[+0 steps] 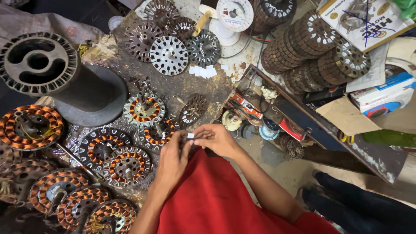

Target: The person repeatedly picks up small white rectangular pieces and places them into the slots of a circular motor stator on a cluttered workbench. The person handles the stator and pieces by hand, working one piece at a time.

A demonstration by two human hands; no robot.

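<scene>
**A small white slip pinched over a crowded surface**

Nearest the camera, above the red cloth (216, 203) on the person's lap, the left hand (173, 158) and the right hand (216, 139) meet fingertip to fingertip; both are pressed together, pinching a small white slip (190, 135) between them, held in the air just off the edge of the surface (173, 84); the slip is tiny and light, so in my judgement a loosened pinch could let it flutter down into the lap or among the parts below, where it would be hard to pick out.

Just beyond the hands lie copper-wound stators (128, 167), packed close and some overlapping; a sleeve or wrist dragging across them could snag the fine windings; loose yellow wire ends show on the large wound stator (30, 126) at the left, and these look easy to catch.

Further out, a heap of white slips (203, 71) sits among bare stamped metal discs (169, 55); a draught or a brushing hand could scatter them.

Farthest off, a white spool (234, 15) stands near the surface's back edge, and stacks of bare cores (312, 43) lean on their sides at the right, beside cardboard boxes (368, 21); the stacks look round and unbraced, so a knock might set them rolling toward the open tray (260, 117) of small parts below them.
</scene>
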